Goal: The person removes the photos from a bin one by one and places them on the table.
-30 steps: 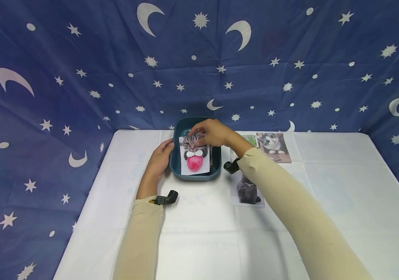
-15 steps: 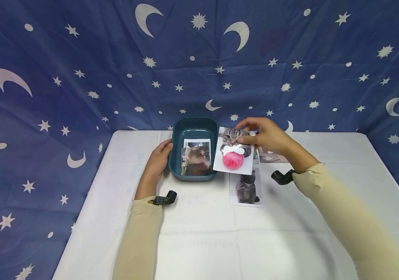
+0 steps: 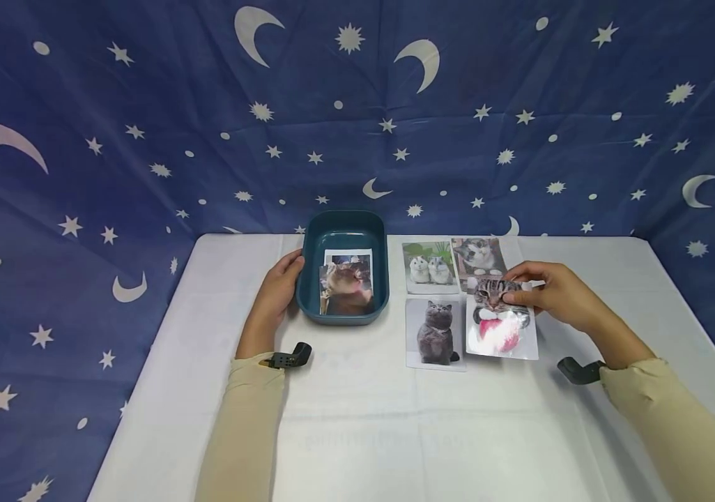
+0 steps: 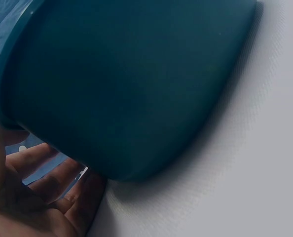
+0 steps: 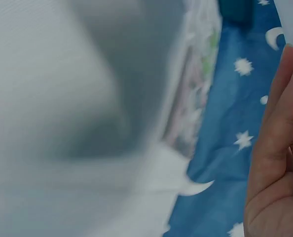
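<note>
My right hand (image 3: 555, 296) pinches a photo card (image 3: 502, 321) of a striped cat with a pink ball, thumb on its face. The card hangs tilted over the table at the lower right of the other cards; glare covers part of it. In the right wrist view, the fingers (image 5: 277, 118) show at the right edge. At the left side of a teal plastic box (image 3: 341, 319), my left hand (image 3: 277, 286) holds the rim. The left wrist view has its fingers (image 4: 62, 177) against the outer wall. Inside the box lie overlapping photo cards (image 3: 348, 286).
Beside the box lie three cards: two white hamsters (image 3: 429, 268), a grey-and-white cat (image 3: 479, 254) partly behind the held card, and a sitting grey cat (image 3: 437, 335). A white cloth (image 3: 357, 432) covers the table. A blue star-patterned curtain (image 3: 307, 160) hangs behind.
My right hand has lifted the striped-cat card out of the box and carried it rightward past the hamster card. Other cards in the box are now uncovered. The left hand stays at the box.
</note>
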Available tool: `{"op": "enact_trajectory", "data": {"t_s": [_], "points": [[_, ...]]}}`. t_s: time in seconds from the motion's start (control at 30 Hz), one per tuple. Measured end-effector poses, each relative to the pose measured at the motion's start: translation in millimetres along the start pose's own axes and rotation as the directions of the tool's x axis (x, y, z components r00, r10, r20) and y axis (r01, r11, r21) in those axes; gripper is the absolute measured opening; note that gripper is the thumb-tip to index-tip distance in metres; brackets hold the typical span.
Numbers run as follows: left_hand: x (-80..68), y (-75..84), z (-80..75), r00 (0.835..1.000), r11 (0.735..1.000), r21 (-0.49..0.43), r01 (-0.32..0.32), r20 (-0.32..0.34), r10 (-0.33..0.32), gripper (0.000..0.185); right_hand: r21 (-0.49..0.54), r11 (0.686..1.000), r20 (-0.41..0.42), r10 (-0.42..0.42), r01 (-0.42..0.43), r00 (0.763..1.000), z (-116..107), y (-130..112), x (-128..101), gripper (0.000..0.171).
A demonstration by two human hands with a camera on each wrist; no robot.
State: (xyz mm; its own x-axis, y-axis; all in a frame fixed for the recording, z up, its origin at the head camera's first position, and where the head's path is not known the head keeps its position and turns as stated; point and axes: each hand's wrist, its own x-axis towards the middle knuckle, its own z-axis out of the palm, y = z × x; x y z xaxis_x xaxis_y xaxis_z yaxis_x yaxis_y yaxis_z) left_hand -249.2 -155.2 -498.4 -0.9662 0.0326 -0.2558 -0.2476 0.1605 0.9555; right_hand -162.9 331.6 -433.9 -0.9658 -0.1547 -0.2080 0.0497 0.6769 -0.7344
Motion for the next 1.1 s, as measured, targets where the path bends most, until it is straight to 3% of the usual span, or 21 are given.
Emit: {"op": "enact_trajectory", "data": {"t_s": [0.17, 0.3, 0.47, 0.63, 1.0, 1.1], "points": [[-0.7, 1.2, 0.4, 1.0, 1.0, -0.008, -0.018, 0.002, 0.018, 0.052, -0.062, 0.998, -0.008, 0.011, -0.011, 1.0, 3, 22, -2, 0.045], [-0.6, 0.6, 0.0, 1.0, 1.0, -0.005, -0.017, -0.001, 0.017, 0.052, -0.167, 0.985, -0.049, -0.038, 0.029, 0.998, 13, 32, 2, 0.037], [-1.5, 0.8, -0.5, 1.0, 1.0, 0.0, -0.007, -0.004, 0.007, 0.051, -0.277, 0.958, -0.081, -0.106, 0.08, 0.991, 24, 38, 10, 0.034], [-2.9, 2.8, -0.5, 1.0, 1.0, 0.004, 0.005, -0.004, -0.005, 0.052, -0.303, 0.949, -0.09, -0.124, 0.091, 0.988, 27, 39, 15, 0.035], [-2.7, 2.8, -0.5, 1.0, 1.0, -0.012, -0.008, 0.007, 0.008, 0.052, -0.346, 0.938, -0.092, -0.032, -0.001, 0.995, 19, 37, 14, 0.044], [-2.3, 2.2, -1.2, 1.0, 1.0, -0.011, -0.014, 0.007, 0.014, 0.052, -0.386, 0.923, -0.121, -0.044, -0.006, 0.992, 16, 35, 14, 0.047]]}}
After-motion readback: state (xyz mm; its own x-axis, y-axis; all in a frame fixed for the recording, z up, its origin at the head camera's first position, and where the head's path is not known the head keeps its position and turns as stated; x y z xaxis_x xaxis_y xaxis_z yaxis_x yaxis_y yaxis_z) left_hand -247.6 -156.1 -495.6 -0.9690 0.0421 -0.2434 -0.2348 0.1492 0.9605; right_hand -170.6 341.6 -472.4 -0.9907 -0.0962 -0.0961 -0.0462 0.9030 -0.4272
